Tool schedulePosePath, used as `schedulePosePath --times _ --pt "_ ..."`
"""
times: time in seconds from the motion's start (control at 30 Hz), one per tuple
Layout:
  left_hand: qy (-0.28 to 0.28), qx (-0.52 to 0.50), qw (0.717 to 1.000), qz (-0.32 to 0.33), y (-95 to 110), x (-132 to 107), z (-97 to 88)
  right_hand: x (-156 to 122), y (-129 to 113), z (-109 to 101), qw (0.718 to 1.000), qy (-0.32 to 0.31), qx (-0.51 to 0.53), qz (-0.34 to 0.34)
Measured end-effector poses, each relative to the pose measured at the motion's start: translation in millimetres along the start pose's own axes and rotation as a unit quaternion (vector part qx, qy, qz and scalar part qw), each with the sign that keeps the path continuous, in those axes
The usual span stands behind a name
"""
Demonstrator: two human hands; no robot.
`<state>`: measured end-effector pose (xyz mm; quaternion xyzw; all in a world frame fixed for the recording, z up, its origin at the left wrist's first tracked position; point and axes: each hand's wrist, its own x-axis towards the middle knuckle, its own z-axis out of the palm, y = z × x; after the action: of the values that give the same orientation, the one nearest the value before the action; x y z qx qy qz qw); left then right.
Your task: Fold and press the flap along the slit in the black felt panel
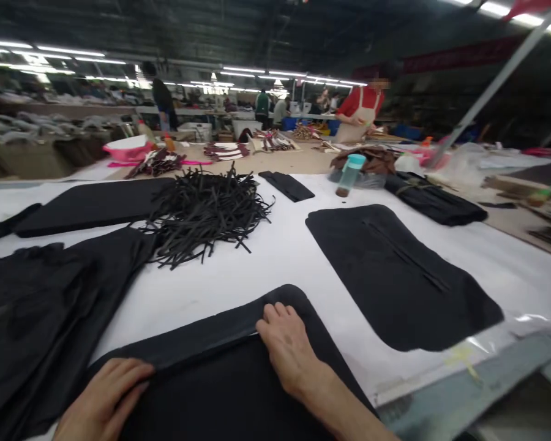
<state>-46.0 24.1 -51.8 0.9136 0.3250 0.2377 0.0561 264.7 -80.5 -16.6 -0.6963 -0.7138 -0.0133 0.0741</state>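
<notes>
A black fabric panel (239, 392) lies at the near edge of the white table (294, 257), its far edge folded over into a band. My left hand (105, 398) lies flat on the panel at the lower left, fingers pressing near the fold. My right hand (287, 346) rests palm down on the fold at the panel's far right corner, fingers together. Neither hand grips anything. A second black panel (395, 275) with a thin strip on it lies to the right.
A heap of black strips (202, 211) sits mid-table. Black fabric stacks (41, 306) lie at left, and a folded piece (287, 185) and a teal-capped bottle (350, 174) lie further back. A person in red with an apron (360, 113) works at a far table.
</notes>
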Motion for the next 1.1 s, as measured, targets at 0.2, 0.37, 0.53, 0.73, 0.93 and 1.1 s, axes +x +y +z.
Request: schedulePosePath --times 0.2,0.37,0.53,0.73,0.93,1.1 --pt "-0.044 -0.045 0.998 -0.018 36 14 12.4 -5 -8 10 0.999 0.037 -0.019 -0.009" --pt "-0.079 -0.089 0.992 -0.042 58 24 24.3 2 -21 11 0.998 0.022 0.041 -0.039" --pt "-0.096 -0.102 0.988 -0.061 67 33 25.5 18 -42 13 0.99 0.0 0.126 -0.059" --pt "-0.11 -0.101 0.986 -0.071 70 39 25.4 30 -53 20 0.986 -0.015 0.141 -0.093" --pt "-0.107 -0.111 0.986 -0.057 67 37 29.5 29 -49 27 0.985 -0.002 0.113 -0.127" --pt "-0.121 -0.112 0.986 -0.016 64 36 25.4 24 -40 33 0.979 -0.005 0.107 -0.171"
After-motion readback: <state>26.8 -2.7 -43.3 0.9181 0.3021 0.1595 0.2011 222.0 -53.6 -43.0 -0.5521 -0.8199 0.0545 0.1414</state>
